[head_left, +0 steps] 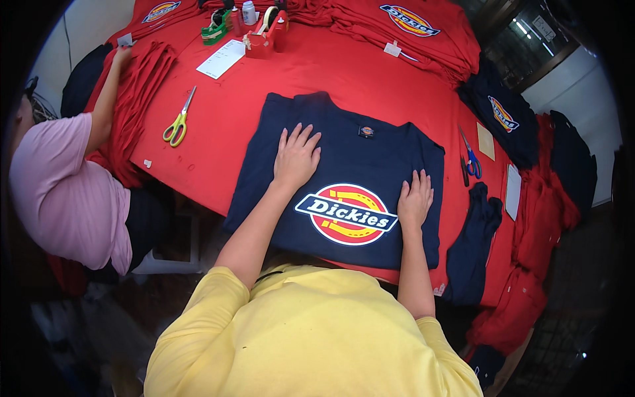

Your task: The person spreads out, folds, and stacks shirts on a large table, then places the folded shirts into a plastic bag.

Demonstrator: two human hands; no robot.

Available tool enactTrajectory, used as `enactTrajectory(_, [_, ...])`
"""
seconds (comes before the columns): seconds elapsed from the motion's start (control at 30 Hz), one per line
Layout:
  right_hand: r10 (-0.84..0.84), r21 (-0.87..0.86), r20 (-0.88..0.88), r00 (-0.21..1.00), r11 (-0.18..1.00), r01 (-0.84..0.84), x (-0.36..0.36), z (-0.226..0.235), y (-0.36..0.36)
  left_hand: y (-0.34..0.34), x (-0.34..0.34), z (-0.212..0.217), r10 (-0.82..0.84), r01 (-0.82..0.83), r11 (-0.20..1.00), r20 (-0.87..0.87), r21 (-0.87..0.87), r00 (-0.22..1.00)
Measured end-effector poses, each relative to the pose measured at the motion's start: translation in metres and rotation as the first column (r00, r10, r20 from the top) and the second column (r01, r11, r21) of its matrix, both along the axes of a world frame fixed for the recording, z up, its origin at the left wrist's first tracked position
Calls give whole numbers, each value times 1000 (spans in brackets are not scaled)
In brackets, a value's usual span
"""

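A navy T-shirt (278, 221) with a round red, yellow and white print lies spread before me, its neck pointing away and its lower edge by my body. Flat on its upper left part rests my left hand (297, 157), fingers extended. My right hand (415, 198) lies on the shirt's right side, just right of the print, fingers stretched forward. Neither hand grips the cloth. Inside the neckline a small dark label (366, 132) shows.
Yellow-handled scissors (176, 126) lie left on the red-covered table (218, 142); blue-handled scissors (471, 159) lie right. A red tape dispenser (264, 38) and white card (221, 59) stand farther back. Folded red shirts (410, 26) line the far edge. A person in pink (69, 178) works at left.
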State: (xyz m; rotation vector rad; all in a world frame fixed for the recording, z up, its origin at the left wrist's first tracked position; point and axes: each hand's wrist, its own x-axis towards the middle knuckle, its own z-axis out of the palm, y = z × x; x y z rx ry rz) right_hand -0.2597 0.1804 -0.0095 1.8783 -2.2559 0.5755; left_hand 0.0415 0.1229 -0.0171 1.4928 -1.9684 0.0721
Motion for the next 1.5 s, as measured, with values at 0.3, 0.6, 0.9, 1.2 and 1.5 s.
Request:
enactTrajectory(0.3, [19,-32,139,990,999,-15,-22,25,-27,-48,57,1,250,-252,967,-78,-23,965])
enactTrajectory(0.6, [-29,-20,-6,1000,999,29,-92,18,-96,-57,76,19,260,-316,894,207,317,943])
enactTrajectory(0.9, [219,-317,808,547,944,91,-154,-10,-132,-73,120,-13,317,-282,946,-282,157,906])
enactTrajectory(1.2, [-20,111,475,880,993,-37,-149,26,-147,-152,119,10,410,-293,820,-147,492,900])
enactTrajectory(1.5, [118,127,870,479,884,-450,-174,116,-67,-89,120,87,81,288,884,-727,368,681])
